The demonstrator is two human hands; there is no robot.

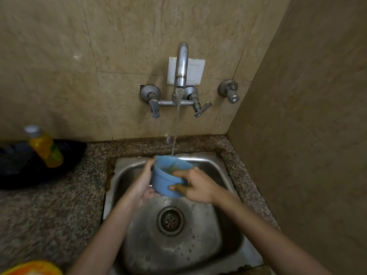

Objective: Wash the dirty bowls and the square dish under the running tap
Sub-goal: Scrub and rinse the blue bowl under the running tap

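A blue bowl (165,178) with greenish residue inside is held over the steel sink (224,231), tilted toward the wall. Water from the tap (181,64) streams down onto its far rim. My left hand (144,180) cups the bowl from the left and underneath. My right hand (195,186) grips its right side, fingers over the rim and thumb on the outer wall. No other bowls or square dish can be made out.
A yellow bottle (46,148) stands on a black pan or tray (17,171) on the granite counter (49,211) at left. An orange-rimmed object (29,267) shows at the bottom left. The drain (170,220) lies below the bowl. A wall closes the right side.
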